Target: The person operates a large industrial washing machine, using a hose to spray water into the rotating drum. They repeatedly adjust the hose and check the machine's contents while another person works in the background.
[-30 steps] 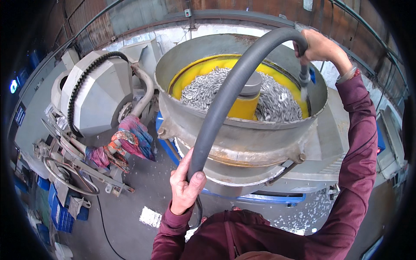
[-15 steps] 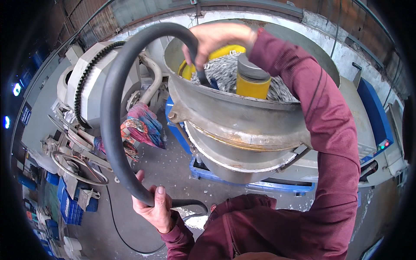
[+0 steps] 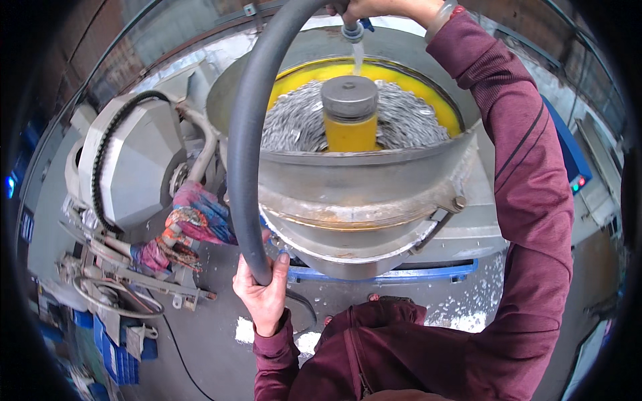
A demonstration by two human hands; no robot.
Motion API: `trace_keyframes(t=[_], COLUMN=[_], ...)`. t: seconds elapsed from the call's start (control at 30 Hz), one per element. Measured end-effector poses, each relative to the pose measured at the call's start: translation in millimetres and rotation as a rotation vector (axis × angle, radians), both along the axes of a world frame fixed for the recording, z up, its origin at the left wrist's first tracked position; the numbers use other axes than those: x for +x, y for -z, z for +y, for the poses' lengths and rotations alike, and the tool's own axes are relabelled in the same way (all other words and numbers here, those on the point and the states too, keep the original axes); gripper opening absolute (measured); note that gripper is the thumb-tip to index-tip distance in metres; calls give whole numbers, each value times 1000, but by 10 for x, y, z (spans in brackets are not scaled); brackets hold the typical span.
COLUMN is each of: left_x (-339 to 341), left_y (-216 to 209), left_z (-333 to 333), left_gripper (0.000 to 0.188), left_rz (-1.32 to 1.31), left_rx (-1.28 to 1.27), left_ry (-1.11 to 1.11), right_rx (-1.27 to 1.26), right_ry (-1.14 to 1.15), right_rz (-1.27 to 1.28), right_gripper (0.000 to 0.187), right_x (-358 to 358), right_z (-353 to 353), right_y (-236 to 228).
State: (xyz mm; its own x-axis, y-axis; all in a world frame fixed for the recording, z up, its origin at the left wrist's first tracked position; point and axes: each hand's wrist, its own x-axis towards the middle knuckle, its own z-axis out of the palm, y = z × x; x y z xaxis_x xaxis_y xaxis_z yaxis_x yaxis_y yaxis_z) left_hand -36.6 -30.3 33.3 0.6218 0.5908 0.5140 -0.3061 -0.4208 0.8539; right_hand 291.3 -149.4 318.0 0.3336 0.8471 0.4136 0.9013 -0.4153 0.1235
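A thick dark grey hose (image 3: 247, 140) arches up in front of me. Low on it, my left hand (image 3: 262, 294) is wrapped round the hose with the thumb up. At the top edge of the view, my right hand (image 3: 378, 8) grips the hose near its end, its fingers partly cut off by the frame. Clear water (image 3: 358, 57) runs from a nozzle (image 3: 352, 32) with a blue lever into a large round metal tub (image 3: 361, 182). Inside the tub, many small silvery pieces (image 3: 294, 113) lie round a yellow centre post (image 3: 351, 134) with a grey metal cap, against a yellow lining.
A pale faceted drum machine (image 3: 134, 160) with a toothed ring stands at the left, a patterned cloth (image 3: 194, 217) tied to its frame. Blue crates (image 3: 117, 351) sit at the lower left. A blue box (image 3: 568, 150) with small lights is at the right. White splashes mark the floor.
My right hand has lifted the hose end out of the tub, up toward the far side, and water now shows pouring. My left hand has shifted right with the hose.
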Motion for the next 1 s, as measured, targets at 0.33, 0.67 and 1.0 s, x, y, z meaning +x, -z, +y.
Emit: trace_keyframes(t=[0.33,0.67,1.0], left_x=[331,-138,-729], left_y=[-102,-304,-281], left_z=[-257,-198,-100], left_gripper=[72,67,43], left_rz=[-201,-282,-152], left_rx=[-233,-345,4], left_ry=[403,215,-370], right_rx=[-174,-412,-20], right_ry=[297,-63,-650], right_rz=[46,1054,438], right_gripper=[24,25,29], right_x=[28,33,-263], right_z=[-947,-146,1382], right_y=[20,906,470])
